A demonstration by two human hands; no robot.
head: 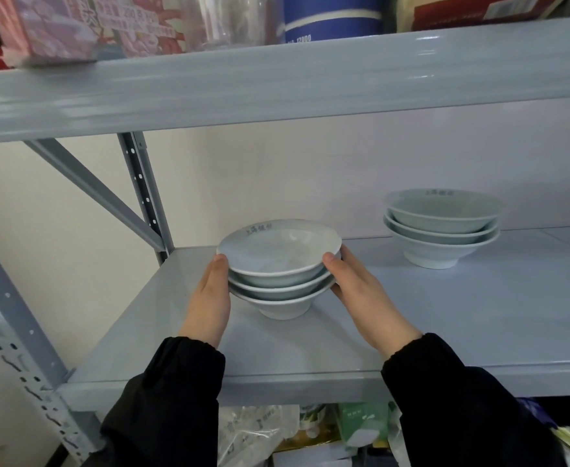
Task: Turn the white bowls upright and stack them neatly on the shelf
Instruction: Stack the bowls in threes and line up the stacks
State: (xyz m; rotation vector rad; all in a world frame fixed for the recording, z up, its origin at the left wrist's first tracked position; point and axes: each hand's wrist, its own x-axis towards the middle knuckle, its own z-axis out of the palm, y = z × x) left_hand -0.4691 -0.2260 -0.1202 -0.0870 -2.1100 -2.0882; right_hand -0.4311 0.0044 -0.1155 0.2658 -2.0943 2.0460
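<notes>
Three white bowls sit upright in a stack [278, 264] near the left middle of the grey shelf [445, 315]. My left hand [209, 298] presses against the stack's left side, thumb at the top rim. On the opposite side my right hand [364, 291] holds it, thumb on the top bowl's rim. The stack's foot rests on the shelf. A second upright stack of three white bowls [441, 227] stands farther back on the right, untouched. Both arms wear black sleeves.
The upper shelf beam [276, 82] hangs low overhead, with boxes, a glass jar and a blue can on it. A perforated upright post [145, 193] and a diagonal brace stand at the left rear. Bags and packages lie below the shelf.
</notes>
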